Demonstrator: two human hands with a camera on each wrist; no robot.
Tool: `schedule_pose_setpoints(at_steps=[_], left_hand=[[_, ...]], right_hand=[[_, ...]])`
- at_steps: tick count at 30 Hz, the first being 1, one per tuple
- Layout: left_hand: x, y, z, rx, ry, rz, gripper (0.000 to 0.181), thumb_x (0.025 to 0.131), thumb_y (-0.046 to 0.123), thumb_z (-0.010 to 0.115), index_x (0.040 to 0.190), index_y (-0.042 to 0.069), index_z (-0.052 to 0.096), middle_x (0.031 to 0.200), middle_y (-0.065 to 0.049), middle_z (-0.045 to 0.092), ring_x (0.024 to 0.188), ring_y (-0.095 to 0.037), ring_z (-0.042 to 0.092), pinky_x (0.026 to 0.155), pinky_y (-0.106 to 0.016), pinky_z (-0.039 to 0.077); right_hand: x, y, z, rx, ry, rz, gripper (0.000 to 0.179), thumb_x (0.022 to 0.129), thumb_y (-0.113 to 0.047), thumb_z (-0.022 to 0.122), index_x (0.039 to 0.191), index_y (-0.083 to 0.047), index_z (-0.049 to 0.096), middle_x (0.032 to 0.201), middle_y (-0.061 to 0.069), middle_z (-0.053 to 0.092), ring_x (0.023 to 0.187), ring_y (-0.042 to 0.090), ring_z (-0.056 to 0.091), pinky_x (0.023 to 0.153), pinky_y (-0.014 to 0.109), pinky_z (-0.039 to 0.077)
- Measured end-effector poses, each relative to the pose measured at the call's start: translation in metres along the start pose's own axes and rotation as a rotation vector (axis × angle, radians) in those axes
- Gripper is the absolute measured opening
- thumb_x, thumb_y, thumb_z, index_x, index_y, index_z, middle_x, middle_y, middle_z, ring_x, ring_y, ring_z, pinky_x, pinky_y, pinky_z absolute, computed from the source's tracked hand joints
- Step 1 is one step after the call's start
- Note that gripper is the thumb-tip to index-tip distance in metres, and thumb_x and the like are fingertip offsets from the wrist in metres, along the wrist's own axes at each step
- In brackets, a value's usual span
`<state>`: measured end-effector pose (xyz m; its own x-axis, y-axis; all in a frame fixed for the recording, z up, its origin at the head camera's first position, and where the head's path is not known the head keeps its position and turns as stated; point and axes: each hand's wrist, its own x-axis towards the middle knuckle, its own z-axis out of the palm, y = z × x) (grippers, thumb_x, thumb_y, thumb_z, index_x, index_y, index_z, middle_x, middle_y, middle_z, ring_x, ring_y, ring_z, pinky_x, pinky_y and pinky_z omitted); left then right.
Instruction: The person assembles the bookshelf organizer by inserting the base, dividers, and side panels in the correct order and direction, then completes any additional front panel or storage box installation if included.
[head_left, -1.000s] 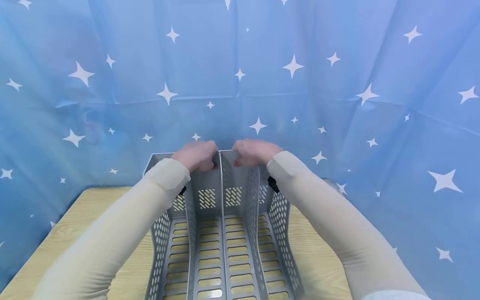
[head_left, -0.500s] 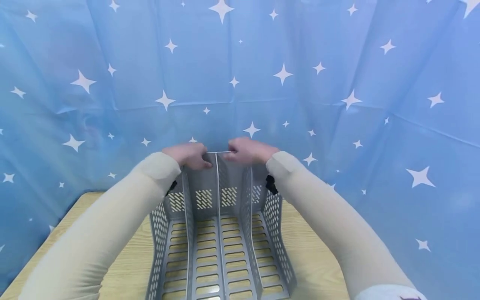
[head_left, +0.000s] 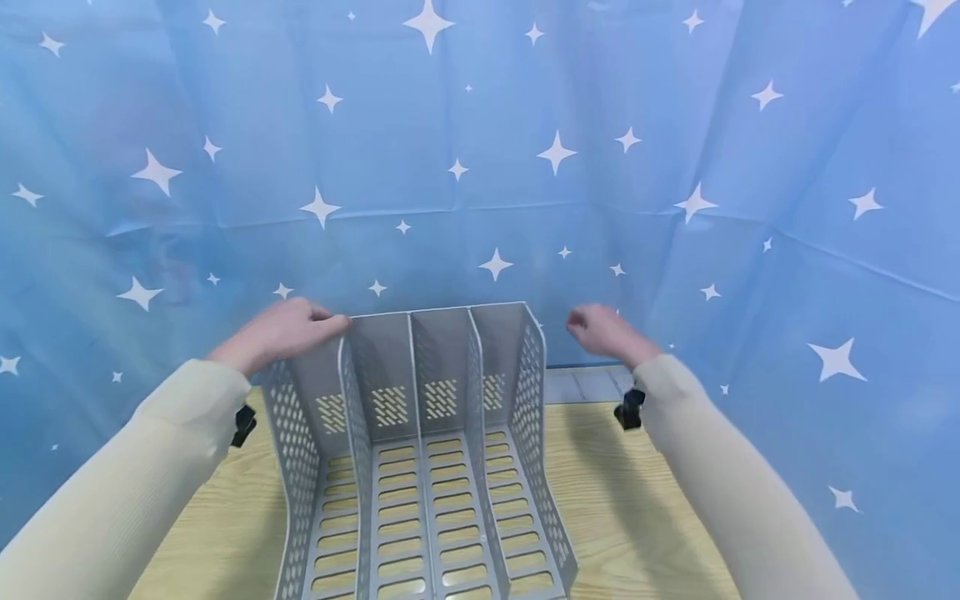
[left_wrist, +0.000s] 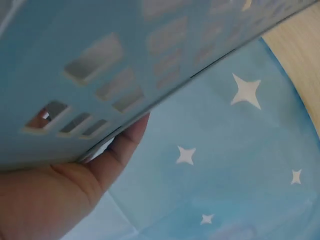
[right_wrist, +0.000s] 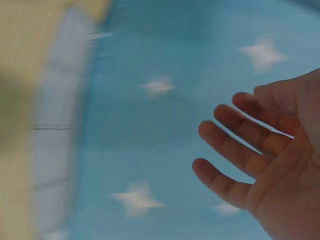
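A grey plastic file rack (head_left: 420,450) with perforated side walls and upright dividers stands on the wooden table in the head view. My left hand (head_left: 288,329) grips the top edge at its back left corner. In the left wrist view that hand (left_wrist: 65,192) lies against the rack's perforated panel (left_wrist: 165,30), with a digit reaching past the panel's edge. Part of the hand is hidden behind the panel. My right hand (head_left: 603,329) is held up to the right of the rack, apart from it. In the right wrist view its fingers (right_wrist: 235,150) are loosely spread and hold nothing.
The wooden table (head_left: 622,500) spreads out on both sides of the rack. A pale grey strip (head_left: 585,383) lies along the table's back edge at the right. Close behind hangs a blue curtain (head_left: 480,192) with white stars.
Both hands were together at the middle of the rack's back edge. The left has slid to the left corner; the right has come off and moved right. The rack sits slightly further left in view.
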<state>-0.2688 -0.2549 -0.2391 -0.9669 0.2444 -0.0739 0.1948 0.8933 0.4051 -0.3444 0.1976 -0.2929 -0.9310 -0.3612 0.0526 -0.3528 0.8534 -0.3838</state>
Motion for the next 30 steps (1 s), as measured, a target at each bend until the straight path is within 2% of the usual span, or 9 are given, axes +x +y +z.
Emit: schedule_pose_setpoints(at_steps=[6, 8, 11, 15, 20, 24, 30], left_hand=[[-0.019, -0.027, 0.004, 0.035, 0.055, -0.067, 0.078, 0.105, 0.063, 0.038, 0.142, -0.002, 0.060, 0.144, -0.031, 0.054, 0.131, -0.054, 0.051, 0.101, -0.068, 0.045], [-0.024, -0.035, 0.003, 0.036, 0.073, -0.093, 0.082, 0.104, 0.067, 0.037, 0.142, -0.002, 0.060, 0.144, -0.031, 0.054, 0.130, -0.056, 0.051, 0.100, -0.068, 0.045], [-0.034, -0.048, 0.000, 0.032, 0.098, -0.125, 0.088, 0.101, 0.072, 0.037, 0.140, -0.004, 0.060, 0.142, -0.033, 0.055, 0.128, -0.057, 0.052, 0.096, -0.070, 0.046], [-0.045, -0.062, -0.010, 0.060, 0.090, -0.166, 0.094, 0.102, 0.073, 0.034, 0.142, -0.009, 0.055, 0.143, -0.036, 0.050, 0.128, -0.061, 0.048, 0.093, -0.072, 0.045], [-0.051, -0.072, -0.017, 0.126, 0.081, -0.198, 0.095, 0.104, 0.071, 0.027, 0.142, -0.012, 0.053, 0.143, -0.038, 0.047, 0.126, -0.065, 0.046, 0.085, -0.071, 0.047], [-0.056, -0.078, -0.018, 0.169, 0.070, -0.237, 0.098, 0.103, 0.071, 0.020, 0.144, -0.013, 0.049, 0.145, -0.041, 0.042, 0.122, -0.068, 0.046, 0.076, -0.068, 0.048], [-0.068, -0.084, -0.020, 0.199, 0.062, -0.266, 0.102, 0.104, 0.069, 0.015, 0.141, -0.022, 0.043, 0.143, -0.045, 0.039, 0.113, -0.070, 0.049, 0.071, -0.067, 0.048]], right_hand=[[-0.023, 0.062, 0.086, -0.008, -0.094, 0.068, 0.031, 0.101, -0.003, 0.052, 0.126, 0.013, 0.062, 0.130, 0.033, 0.061, 0.125, 0.052, 0.056, 0.105, 0.061, 0.047], [-0.029, 0.075, 0.105, -0.036, -0.116, 0.067, 0.034, 0.100, -0.001, 0.052, 0.130, 0.014, 0.060, 0.136, 0.034, 0.058, 0.130, 0.053, 0.052, 0.110, 0.061, 0.042], [-0.036, 0.087, 0.123, -0.069, -0.145, 0.068, 0.041, 0.099, 0.000, 0.052, 0.137, 0.014, 0.055, 0.145, 0.036, 0.049, 0.137, 0.054, 0.045, 0.115, 0.061, 0.036], [-0.039, 0.093, 0.129, -0.083, -0.191, 0.068, 0.047, 0.098, -0.003, 0.055, 0.142, 0.013, 0.051, 0.152, 0.037, 0.041, 0.141, 0.054, 0.039, 0.118, 0.061, 0.032], [-0.045, 0.098, 0.126, -0.083, -0.212, 0.077, 0.050, 0.101, -0.007, 0.056, 0.146, 0.013, 0.047, 0.151, 0.036, 0.043, 0.141, 0.053, 0.040, 0.117, 0.061, 0.034], [-0.055, 0.102, 0.125, -0.133, -0.199, 0.053, 0.047, 0.100, -0.009, 0.057, 0.143, 0.011, 0.052, 0.140, 0.034, 0.051, 0.130, 0.051, 0.052, 0.110, 0.060, 0.043], [-0.077, 0.109, 0.123, -0.110, -0.144, 0.004, 0.032, 0.102, -0.008, 0.057, 0.128, 0.007, 0.067, 0.117, 0.020, 0.061, 0.109, 0.039, 0.064, 0.098, 0.055, 0.052]])
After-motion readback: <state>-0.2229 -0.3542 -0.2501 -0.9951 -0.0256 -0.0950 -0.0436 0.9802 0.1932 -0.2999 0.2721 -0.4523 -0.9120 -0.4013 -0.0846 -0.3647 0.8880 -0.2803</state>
